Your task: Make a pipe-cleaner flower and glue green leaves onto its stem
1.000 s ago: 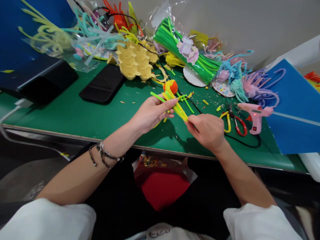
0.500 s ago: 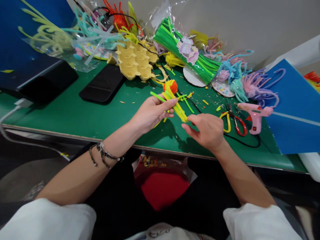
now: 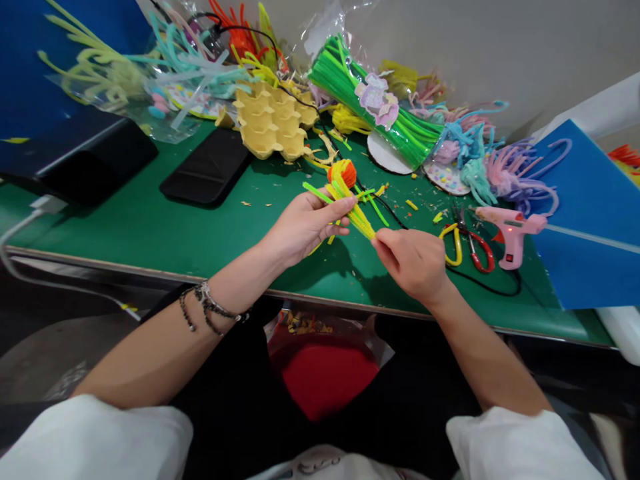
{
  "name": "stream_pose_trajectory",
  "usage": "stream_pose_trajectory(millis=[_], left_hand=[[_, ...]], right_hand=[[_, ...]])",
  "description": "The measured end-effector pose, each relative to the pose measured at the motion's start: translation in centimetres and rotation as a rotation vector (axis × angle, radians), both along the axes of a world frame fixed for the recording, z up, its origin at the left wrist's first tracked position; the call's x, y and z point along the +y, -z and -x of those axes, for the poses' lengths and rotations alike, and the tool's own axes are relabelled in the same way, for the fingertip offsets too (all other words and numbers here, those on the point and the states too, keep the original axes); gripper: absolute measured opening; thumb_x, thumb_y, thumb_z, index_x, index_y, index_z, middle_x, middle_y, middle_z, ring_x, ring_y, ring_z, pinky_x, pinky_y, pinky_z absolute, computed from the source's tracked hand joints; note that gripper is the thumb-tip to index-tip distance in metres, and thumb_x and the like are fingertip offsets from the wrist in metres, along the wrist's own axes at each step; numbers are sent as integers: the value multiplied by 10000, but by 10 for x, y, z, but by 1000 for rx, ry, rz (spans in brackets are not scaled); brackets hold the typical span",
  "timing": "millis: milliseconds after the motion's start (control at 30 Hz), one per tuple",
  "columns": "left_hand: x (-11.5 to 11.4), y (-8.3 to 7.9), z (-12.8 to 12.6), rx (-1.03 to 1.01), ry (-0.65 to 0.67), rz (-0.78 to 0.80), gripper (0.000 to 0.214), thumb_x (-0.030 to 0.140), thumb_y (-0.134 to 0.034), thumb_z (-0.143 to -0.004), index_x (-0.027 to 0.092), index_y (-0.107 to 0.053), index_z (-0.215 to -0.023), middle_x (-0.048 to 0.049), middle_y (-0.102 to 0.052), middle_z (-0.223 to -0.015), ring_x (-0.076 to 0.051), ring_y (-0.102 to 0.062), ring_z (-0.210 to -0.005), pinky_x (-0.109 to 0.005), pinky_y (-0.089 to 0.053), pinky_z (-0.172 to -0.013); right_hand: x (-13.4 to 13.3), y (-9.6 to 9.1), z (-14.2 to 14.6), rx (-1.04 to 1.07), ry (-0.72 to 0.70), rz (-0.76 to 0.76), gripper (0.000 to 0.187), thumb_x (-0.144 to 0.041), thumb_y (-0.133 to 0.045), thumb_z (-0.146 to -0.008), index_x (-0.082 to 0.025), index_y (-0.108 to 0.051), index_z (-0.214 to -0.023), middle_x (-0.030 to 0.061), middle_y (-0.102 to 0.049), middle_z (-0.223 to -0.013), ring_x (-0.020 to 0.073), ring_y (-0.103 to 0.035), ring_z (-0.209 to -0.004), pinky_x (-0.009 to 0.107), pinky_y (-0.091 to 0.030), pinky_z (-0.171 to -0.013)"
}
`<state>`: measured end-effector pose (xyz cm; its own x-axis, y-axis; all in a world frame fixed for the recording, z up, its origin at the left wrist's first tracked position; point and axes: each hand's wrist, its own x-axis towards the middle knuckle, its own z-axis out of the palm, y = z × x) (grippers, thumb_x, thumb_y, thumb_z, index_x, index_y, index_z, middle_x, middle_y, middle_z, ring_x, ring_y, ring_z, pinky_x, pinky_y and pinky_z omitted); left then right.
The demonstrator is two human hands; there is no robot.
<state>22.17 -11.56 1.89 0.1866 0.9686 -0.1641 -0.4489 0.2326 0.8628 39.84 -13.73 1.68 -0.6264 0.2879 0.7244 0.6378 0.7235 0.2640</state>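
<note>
My left hand (image 3: 315, 223) pinches a bundle of yellow and green pipe cleaners (image 3: 359, 219) over the green table. At the bundle's far end sits a wound orange and yellow ball (image 3: 342, 173). Bright green pipe cleaner ends stick out on both sides of my left fingers. My right hand (image 3: 413, 261) is closed on the near tips of the yellow strands, thumb against the curled fingers. Part of the bundle is hidden behind my left thumb and fingers.
Right of my hands lie scissors (image 3: 473, 240) and a pink glue gun (image 3: 510, 233). Behind are an egg carton (image 3: 273, 120) and bagged green pipe cleaners (image 3: 370, 100). A black phone (image 3: 207, 167) lies left. Scraps and a black cord cross the green table (image 3: 215, 243).
My right thumb and fingers, apart before, have closed on the near tips of the yellow strands. The strand ends are now drawn together to a point. My left hand has hardly moved.
</note>
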Motion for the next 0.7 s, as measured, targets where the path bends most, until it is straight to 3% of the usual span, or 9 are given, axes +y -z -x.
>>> stream_pose_trajectory(millis=[167,300,433,500,600,700], left_hand=[[0,2,0,-10,19,-14,69,121,-703,-738,108,-642,-707,50,-588,-588,-5,-522,-466,-94,-465,-453],[0,-1,1,5,-11,-9,87,107,-691,-746,109,-622,-693,56,-574,-570,-6,-518,-458,-93,-467,-454],[3,-3,3,44,-47,-28,101,111,-701,-741,120,-609,-702,65,-563,-573,-1,-514,-447,-93,-476,-463],[5,-2,5,43,-41,-48,90,111,-693,-749,121,-611,-713,64,-562,-580,0,-521,-451,-94,-479,-466],[7,2,7,48,-47,-64,76,124,-691,-755,119,-621,-726,58,-567,-594,0,-528,-462,-95,-482,-472],[8,4,9,43,-60,-73,78,136,-705,-744,123,-631,-725,59,-562,-587,-1,-520,-457,-100,-485,-474]], right_hand=[[0,0,-2,6,-31,52,149,-230,-498,-900,-169,-600,-812,-37,-564,-525,87,-502,-490,237,-341,-524],[0,-9,-10,63,-64,263,220,-337,-470,-895,-167,-609,-887,-26,-603,-583,82,-506,-484,217,-375,-532],[3,-27,-29,135,157,596,203,-363,-510,-865,-182,-600,-856,-27,-613,-606,86,-521,-491,213,-362,-512],[6,-34,-43,54,303,714,159,-329,-554,-833,-192,-577,-758,-28,-605,-592,96,-527,-504,222,-332,-506],[10,-36,-67,-70,497,755,111,-241,-576,-785,-198,-527,-696,-35,-568,-552,109,-501,-485,240,-301,-513],[9,-28,-92,-29,598,754,113,-246,-565,-778,-202,-509,-689,-16,-566,-571,138,-519,-518,258,-313,-528]])
